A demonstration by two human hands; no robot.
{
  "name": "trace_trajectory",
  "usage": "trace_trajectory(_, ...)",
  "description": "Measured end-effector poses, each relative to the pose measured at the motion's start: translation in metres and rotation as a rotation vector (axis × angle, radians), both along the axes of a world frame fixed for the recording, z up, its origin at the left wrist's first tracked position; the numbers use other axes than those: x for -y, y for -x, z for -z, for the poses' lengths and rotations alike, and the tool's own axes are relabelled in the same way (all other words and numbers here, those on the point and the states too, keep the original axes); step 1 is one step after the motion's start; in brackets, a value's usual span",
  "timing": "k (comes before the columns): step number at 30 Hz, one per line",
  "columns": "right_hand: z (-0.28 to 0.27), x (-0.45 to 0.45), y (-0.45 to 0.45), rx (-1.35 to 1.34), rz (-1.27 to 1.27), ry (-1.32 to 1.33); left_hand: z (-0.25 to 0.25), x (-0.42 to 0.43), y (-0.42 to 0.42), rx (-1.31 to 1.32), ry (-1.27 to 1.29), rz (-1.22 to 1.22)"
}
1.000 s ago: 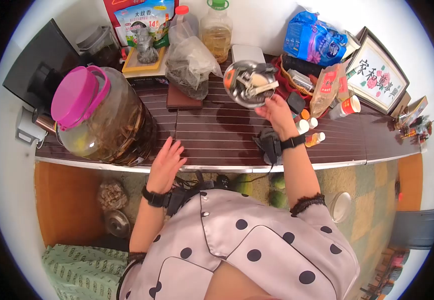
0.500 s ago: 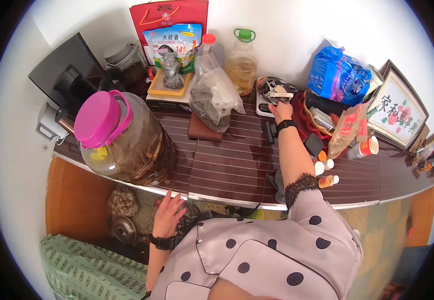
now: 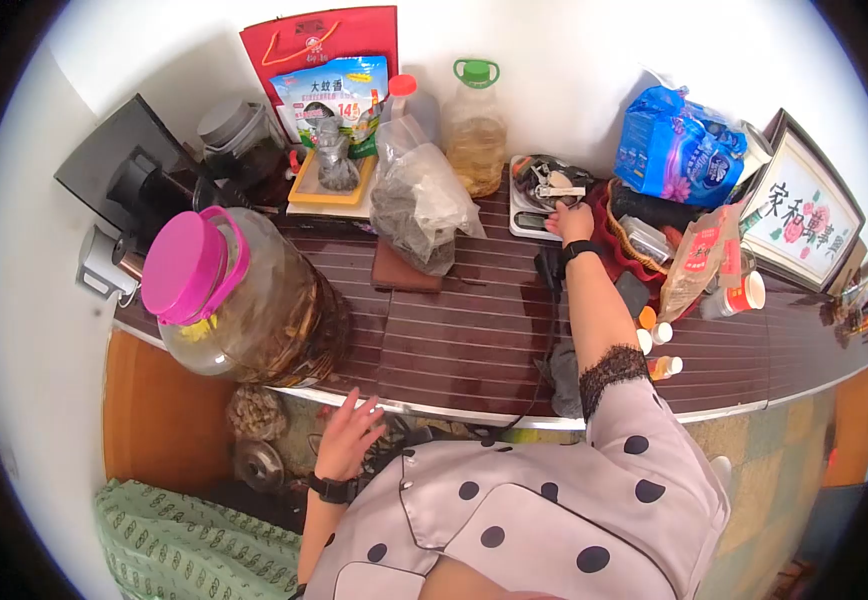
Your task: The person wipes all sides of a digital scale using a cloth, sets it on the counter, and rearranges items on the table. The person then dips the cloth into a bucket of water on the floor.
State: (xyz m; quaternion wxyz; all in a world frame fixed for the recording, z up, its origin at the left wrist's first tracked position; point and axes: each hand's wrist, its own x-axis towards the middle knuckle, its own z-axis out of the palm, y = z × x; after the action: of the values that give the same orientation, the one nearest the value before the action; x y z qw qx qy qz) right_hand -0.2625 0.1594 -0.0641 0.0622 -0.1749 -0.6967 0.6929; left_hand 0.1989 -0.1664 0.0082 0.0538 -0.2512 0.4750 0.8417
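My right hand (image 3: 570,222) reaches across the table to the front right corner of a white kitchen scale (image 3: 527,222). Its fingers are drawn together beside a silver metal piece (image 3: 561,192) that lies among small items in the scale's dark tray. Whatever is between the fingertips is too small to make out. My left hand (image 3: 350,440) hangs in front of the table edge with its fingers spread and holds nothing. The big jar with a pink lid (image 3: 185,268) stands on the table up and left of it.
A clear plastic bag (image 3: 416,205), a green-capped bottle (image 3: 476,135) and a red paper bag (image 3: 339,40) stand along the back. Right of my right hand are a red basket (image 3: 626,250), a blue package (image 3: 676,150), small bottles (image 3: 665,367) and a framed picture (image 3: 800,215).
The view has shifted slightly. My right hand's fingers have moved a little up and right at the scale and curled closer together. My left hand stays spread near the table edge.
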Motion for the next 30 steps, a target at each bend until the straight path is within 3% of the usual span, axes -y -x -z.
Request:
trace_trajectory(3, -0.011, 0.004, -0.005, 0.0, 0.011, -0.019, 0.0, -0.003, 0.007, -0.018, -0.026, 0.047)
trace_trajectory(4, -0.014, 0.009, -0.005, -0.167, 0.11, -0.301, -0.001, -0.004, 0.01, -0.026, -0.024, 0.05)
trace_trajectory(6, -0.051, 0.021, -0.026, -0.267, 0.139, -0.56, -0.002, -0.005, 0.013, -0.039, -0.023, 0.05)
trace_trajectory(7, -0.06, 0.031, -0.019, -0.41, 0.123, -0.6, -0.002, -0.005, 0.014, -0.033, -0.041, 0.046)
trace_trajectory(8, -0.111, 0.051, -0.041, -0.342, -0.017, -0.415, -0.002, -0.005, 0.013, -0.025, -0.058, 0.04)
trace_trajectory(10, -0.149, 0.076, -0.028, -0.459, -0.13, -0.472, -0.002, -0.005, 0.008, -0.042, -0.052, 0.028)
trace_trajectory(12, -0.161, 0.107, -0.003, -0.633, -0.067, -0.556, -0.002, -0.005, 0.003, -0.06, -0.046, 0.01)
trace_trajectory(15, -0.167, 0.133, 0.007, -0.591, -0.13, -0.625, -0.006, -0.007, -0.007, -0.112, -0.042, -0.043)
trace_trajectory(18, -0.155, 0.15, -0.026, -0.331, -0.556, -0.638, -0.01, -0.008, -0.022, -0.074, -0.027, -0.115)
trace_trajectory(22, -0.1, 0.174, -0.032, -0.381, -0.636, -0.701, -0.001, -0.005, -0.041, -0.069, -0.024, -0.151)
trace_trajectory(24, -0.089, 0.184, -0.023, -0.351, -0.747, -0.317, -0.002, -0.008, -0.041, -0.055, -0.045, -0.176)
trace_trajectory(30, -0.087, 0.184, -0.019, -0.295, -0.77, -0.243, 0.002, -0.009, -0.039, -0.04, -0.078, -0.159)
